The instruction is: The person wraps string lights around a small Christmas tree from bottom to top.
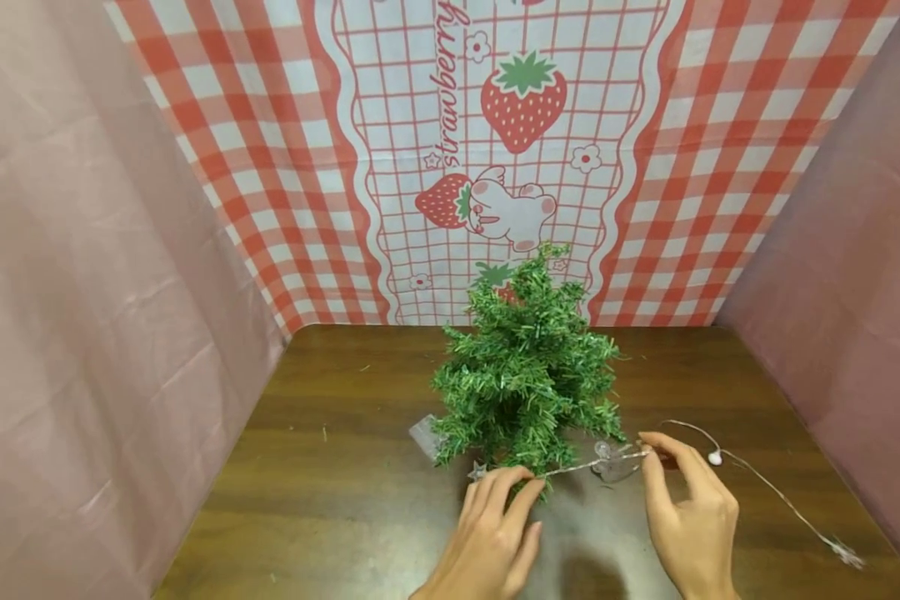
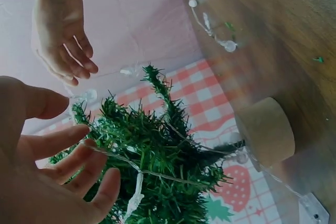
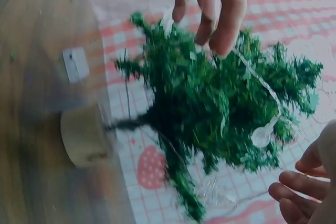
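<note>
A small artificial Christmas tree (image 1: 525, 367) stands on the brown table. My left hand (image 1: 487, 529) is at its lower front branches; its fingertips touch the wire of a string of lights (image 1: 581, 467), the thumb apart. To the right, my right hand (image 1: 690, 508) pinches the same wire between thumb and index finger, and the stretch between the hands is nearly straight. A clear round bulb (image 3: 262, 136) hangs from the wire in the right wrist view. More wire loops among the branches, partly hidden by them. The tree's round base (image 2: 270, 129) shows in the left wrist view.
A translucent box (image 1: 425, 437) lies left of the tree, partly under its branches. The loose wire trails right past a white bulb (image 1: 715, 457) to a whitish tip (image 1: 843, 552). Green bits dot the table (image 1: 307, 500). A strawberry-print cloth (image 1: 390, 167) hangs behind, with pink cloth at both sides.
</note>
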A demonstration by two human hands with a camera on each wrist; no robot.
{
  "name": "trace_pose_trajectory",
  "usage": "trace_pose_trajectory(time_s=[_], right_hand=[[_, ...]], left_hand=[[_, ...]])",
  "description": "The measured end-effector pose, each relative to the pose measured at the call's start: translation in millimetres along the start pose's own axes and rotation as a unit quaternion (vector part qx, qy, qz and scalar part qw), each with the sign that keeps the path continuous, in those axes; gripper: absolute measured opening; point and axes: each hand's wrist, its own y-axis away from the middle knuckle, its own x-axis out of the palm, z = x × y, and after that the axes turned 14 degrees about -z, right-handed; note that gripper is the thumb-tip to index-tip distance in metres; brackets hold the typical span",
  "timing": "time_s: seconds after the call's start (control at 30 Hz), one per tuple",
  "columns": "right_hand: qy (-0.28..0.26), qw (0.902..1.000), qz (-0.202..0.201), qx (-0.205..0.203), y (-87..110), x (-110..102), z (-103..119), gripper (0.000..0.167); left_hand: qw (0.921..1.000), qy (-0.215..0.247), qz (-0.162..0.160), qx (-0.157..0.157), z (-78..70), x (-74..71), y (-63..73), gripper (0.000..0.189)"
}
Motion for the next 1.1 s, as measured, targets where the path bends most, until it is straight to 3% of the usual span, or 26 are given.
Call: trace_pose_trajectory(time_s=[0.13, 0.23, 0.43, 0.57, 0.77, 0.93, 1.0, 1.1], right_hand=[[0.002, 0.9976, -0.047, -0.05, -8.2, 1.5, -13.2, 0.018], [0.018, 0.9954, -0.049, -0.08, -15.5, 2.3, -21.6, 0.016], [0.062, 0.9876, 0.006, -0.144, -38.8, 2.1, -33.1, 0.015], [0.095, 0.9817, 0.039, -0.16, -58.0, 1.7, -48.5, 0.01], [0.092, 0.9869, 0.075, -0.11, -71.4, 7.7, -73.9, 0.006], [0.081, 0.987, 0.129, -0.051, -81.3, 13.7, -89.2, 0.007], [0.054, 0.9849, 0.163, -0.023, -86.0, 17.2, -92.6, 0.012], [-0.034, 0.9742, 0.22, 0.038, -93.7, 26.8, -96.6, 0.018]], left_hand=[[0.9992, -0.016, 0.035, -0.01, -1.1, 2.1, 0.2, 0.044], [0.9983, -0.023, 0.053, -0.012, 0.5, 3.7, 3.2, 0.048], [0.9974, -0.017, 0.069, -0.003, 4.9, 1.1, 3.7, 0.052], [0.9987, 0.004, 0.05, 0.005, 11.0, -5.5, 5.0, 0.046], [0.9971, 0.071, 0.025, 0.001, 25.9, -17.3, 19.2, 0.028], [0.9969, 0.076, 0.007, -0.019, 41.8, -29.5, 26.1, 0.023], [0.9965, 0.078, -0.006, -0.029, 49.8, -34.6, 25.9, 0.024], [0.9946, 0.086, -0.024, -0.054, 64.1, -42.2, 23.0, 0.028]])
